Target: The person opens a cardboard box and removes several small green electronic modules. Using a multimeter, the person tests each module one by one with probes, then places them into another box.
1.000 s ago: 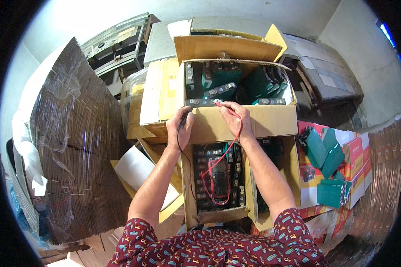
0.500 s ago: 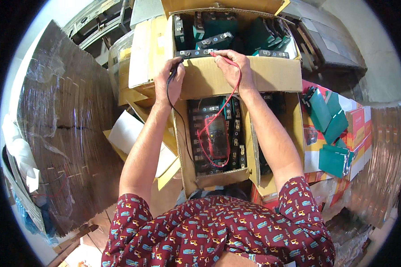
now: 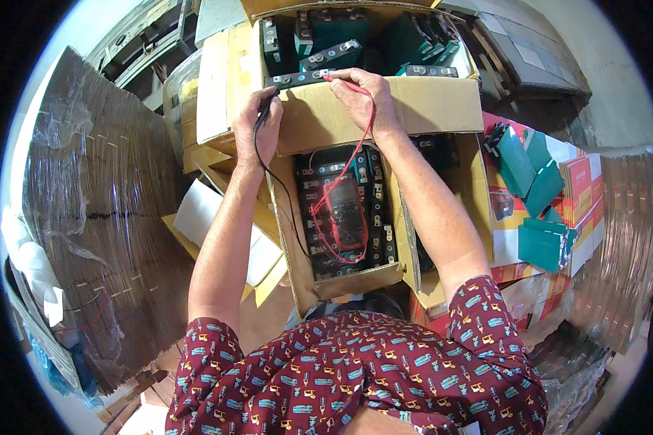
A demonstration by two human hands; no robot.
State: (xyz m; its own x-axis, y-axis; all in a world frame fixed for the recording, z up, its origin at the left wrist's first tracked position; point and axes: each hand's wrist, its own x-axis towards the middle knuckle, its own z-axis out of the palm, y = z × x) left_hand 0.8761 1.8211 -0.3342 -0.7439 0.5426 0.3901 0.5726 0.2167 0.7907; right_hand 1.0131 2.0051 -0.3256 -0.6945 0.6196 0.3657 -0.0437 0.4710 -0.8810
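My left hand [image 3: 263, 123] grips a black test probe at the left end of the front battery cell [image 3: 302, 78] in the upper open cardboard box [image 3: 384, 109]. My right hand [image 3: 363, 101] holds a red probe [image 3: 329, 78], its tip at a terminal on the same cell. Dark green cells [image 3: 421, 42] stand and lean inside that box. Leads from both probes run down to a multimeter [image 3: 348, 210] in a red case, lying on rows of cells in the lower box [image 3: 355, 272]. Whether the black tip touches metal I cannot tell.
Stacked flat cardboard [image 3: 94, 210] fills the left, beside a white sheet [image 3: 196, 225]. Loose green pieces [image 3: 540, 188] lie on red-and-white cartons [image 3: 580, 203] at the right, near more flat cardboard [image 3: 624, 232]. Worn grey equipment [image 3: 530, 58] stands behind.
The view has tilted downward, so boxes and hands sit higher in the picture. Both hands stay on their probes at the same cell.
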